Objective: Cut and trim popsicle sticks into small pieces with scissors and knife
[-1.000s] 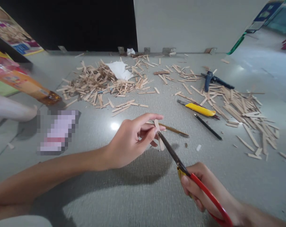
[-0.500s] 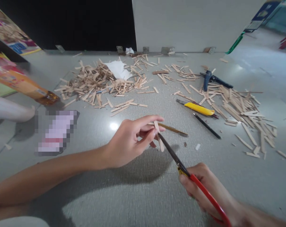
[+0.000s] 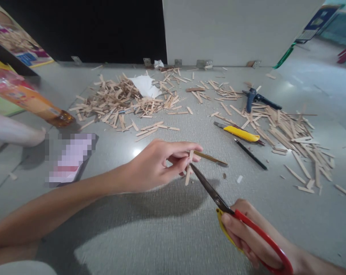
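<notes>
My left hand point(image 3: 161, 168) pinches a small flat wooden stick point(image 3: 188, 177) between thumb and fingers, its lower end sticking out below. In my right hand point(image 3: 247, 229) is a pair of scissors point(image 3: 208, 185) with red and yellow handles. Their blade tips meet the stick close to my left fingertips; whether they touch it I cannot tell. Just behind those fingertips, a narrow brass-coloured tool point(image 3: 214, 158) lies on the grey surface. To its right are a yellow box cutter point(image 3: 241, 133) and a slim black pen-like tool point(image 3: 250, 154).
A large heap of wooden stick pieces point(image 3: 115, 99) with white paper point(image 3: 145, 84) lies at the back left. More sticks point(image 3: 293, 130) are scattered right, beside a dark blue hand tool point(image 3: 250, 99). A tipped bottle point(image 3: 32, 101), a pixelated item point(image 3: 72, 156) and a pale limb point(image 3: 15, 130) are left.
The stick has tilted, its lower end swinging left. My right hand has turned the scissors slightly, and their handles show wider apart. The view has shifted a little.
</notes>
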